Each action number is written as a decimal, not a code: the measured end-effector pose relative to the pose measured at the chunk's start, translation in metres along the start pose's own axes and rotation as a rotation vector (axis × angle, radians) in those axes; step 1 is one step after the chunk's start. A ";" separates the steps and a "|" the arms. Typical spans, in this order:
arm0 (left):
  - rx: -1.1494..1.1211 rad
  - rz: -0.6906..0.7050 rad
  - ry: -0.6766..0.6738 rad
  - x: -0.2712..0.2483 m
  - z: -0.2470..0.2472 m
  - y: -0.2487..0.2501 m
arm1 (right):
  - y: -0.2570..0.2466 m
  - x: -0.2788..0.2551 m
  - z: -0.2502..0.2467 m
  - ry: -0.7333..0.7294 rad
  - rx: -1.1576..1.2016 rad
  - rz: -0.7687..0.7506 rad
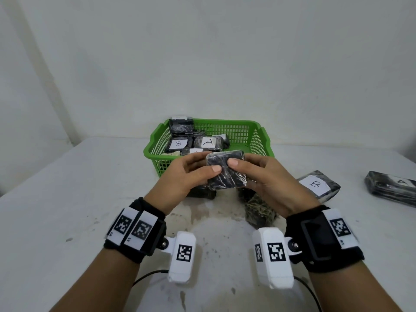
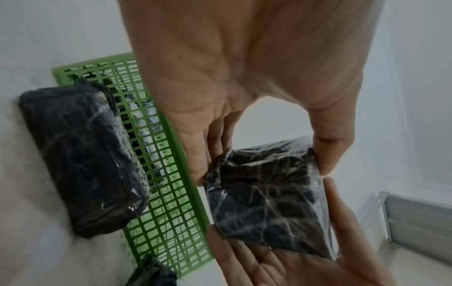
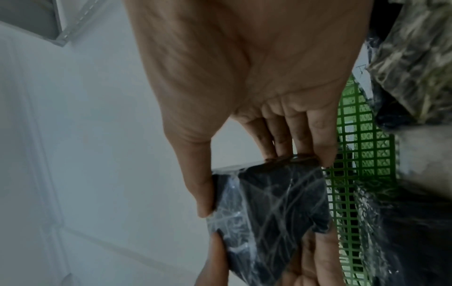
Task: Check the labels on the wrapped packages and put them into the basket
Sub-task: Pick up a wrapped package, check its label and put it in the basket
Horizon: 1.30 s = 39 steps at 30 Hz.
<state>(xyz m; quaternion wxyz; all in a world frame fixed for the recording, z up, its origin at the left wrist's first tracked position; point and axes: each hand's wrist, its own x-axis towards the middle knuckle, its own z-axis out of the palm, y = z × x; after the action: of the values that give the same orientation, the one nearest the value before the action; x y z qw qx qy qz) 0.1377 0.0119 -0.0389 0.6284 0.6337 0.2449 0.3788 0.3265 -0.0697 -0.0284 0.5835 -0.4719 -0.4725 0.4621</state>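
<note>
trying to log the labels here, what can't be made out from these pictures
- Held package: no label shows in any view; the left hand and right hand grip its sides and only dark wrap faces the cameras.
- Far-right package: head view, cut by the edge; its letter is faint.
- Camouflage package: head view, partly hidden under the right hand; no label shows.
- Basket: the lower packages are covered by the top ones.

Glossy crinkled plastic-wrapped package (image 1: 225,170); green plastic lattice basket (image 1: 234,129).

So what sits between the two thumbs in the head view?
The wrapped package, held by the left hand and right hand; no label shows.
</note>
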 end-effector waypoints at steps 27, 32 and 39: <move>0.132 0.123 -0.064 -0.006 -0.001 0.008 | -0.002 -0.002 0.003 0.043 -0.087 0.067; 0.166 0.214 0.093 -0.006 0.000 0.010 | -0.001 -0.001 0.001 0.017 -0.186 0.030; 0.222 0.279 -0.023 -0.007 0.000 0.005 | -0.005 -0.005 0.006 0.002 -0.066 0.135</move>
<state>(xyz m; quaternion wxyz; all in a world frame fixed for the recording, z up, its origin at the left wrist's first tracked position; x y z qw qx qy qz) 0.1331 0.0058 -0.0348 0.4986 0.7314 0.1876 0.4257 0.3203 -0.0750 -0.0235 0.5356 -0.5222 -0.4538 0.4842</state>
